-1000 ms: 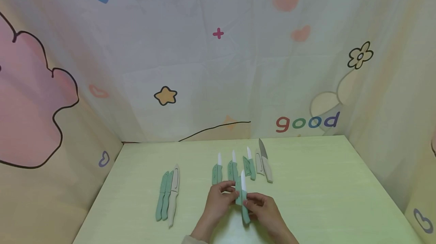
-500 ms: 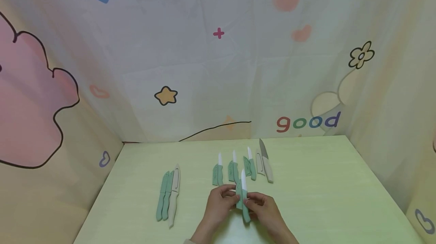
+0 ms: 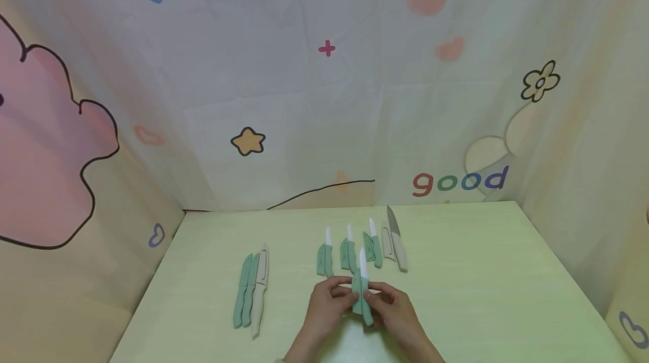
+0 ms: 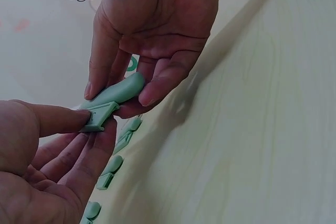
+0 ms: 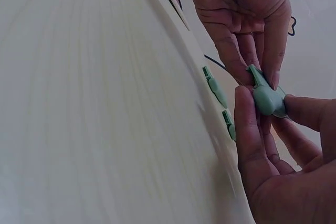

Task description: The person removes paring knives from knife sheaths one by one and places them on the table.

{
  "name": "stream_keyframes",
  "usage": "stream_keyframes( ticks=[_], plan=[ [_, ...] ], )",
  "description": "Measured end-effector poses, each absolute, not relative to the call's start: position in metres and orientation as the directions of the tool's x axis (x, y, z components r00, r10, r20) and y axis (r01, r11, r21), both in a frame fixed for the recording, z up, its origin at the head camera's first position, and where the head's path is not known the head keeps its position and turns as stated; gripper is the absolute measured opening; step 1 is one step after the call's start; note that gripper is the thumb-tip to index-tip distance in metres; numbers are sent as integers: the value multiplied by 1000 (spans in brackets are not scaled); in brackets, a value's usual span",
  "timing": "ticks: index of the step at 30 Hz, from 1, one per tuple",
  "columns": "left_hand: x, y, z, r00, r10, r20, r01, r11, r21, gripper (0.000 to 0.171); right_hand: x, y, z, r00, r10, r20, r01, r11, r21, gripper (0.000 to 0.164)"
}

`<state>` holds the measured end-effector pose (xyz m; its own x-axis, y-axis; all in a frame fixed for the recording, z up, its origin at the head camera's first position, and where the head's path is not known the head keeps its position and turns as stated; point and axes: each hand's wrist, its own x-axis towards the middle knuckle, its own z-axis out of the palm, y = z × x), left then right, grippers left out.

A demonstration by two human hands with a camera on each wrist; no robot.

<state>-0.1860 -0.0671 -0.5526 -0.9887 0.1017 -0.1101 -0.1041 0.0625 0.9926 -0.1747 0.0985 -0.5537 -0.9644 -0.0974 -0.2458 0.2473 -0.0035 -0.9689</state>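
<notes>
In the head view my left hand [image 3: 327, 305] pinches a green knife sheath [image 3: 356, 294] between thumb and fingers. My right hand [image 3: 400, 313] grips the green handle of a paring knife [image 3: 367, 309], its bare white blade pointing away from me. Sheath and knife lie side by side, held above the table. The left wrist view shows the sheath's end [image 4: 102, 117] against the knife handle [image 4: 119, 91]. From the right wrist, the rounded handle butt [image 5: 268, 101] sits between thumb and fingers. The blade is hidden in both wrist views.
Beyond my hands, green paring knives [image 3: 328, 259] lie beside their sheaths, with a larger beige-handled knife [image 3: 399, 247] and its beige sheath [image 3: 387, 242] at the right. Two sheathed green knives [image 3: 242, 292] and a sheathed beige knife [image 3: 258, 301] lie together at left. A printed curtain [image 3: 324, 98] stands behind the table.
My left hand has brought the sheath slightly toward me and rightward. The paring knife in my right hand has shifted slightly away from me. The knives on the table have not moved.
</notes>
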Motion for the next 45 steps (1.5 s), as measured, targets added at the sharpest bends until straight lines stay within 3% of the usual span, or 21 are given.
stream_keyframes(
  ticks=[16, 28, 45],
  plan=[
    [-182, -69, -553, -990, 101, -95, -89, 69, 994, 28, -173, 96, -552, -961, -147, -234, 246, -76, -966, 39],
    [-177, -75, -555, -990, 106, -91, -88, 28, 996, 31, -173, 97, -554, -952, -238, -193, 217, -80, -973, 57],
    [-175, -88, -558, -994, 68, -90, -88, 23, 996, 35, -175, 83, -553, -940, -298, -166, 200, -85, -976, 61]
  ],
)
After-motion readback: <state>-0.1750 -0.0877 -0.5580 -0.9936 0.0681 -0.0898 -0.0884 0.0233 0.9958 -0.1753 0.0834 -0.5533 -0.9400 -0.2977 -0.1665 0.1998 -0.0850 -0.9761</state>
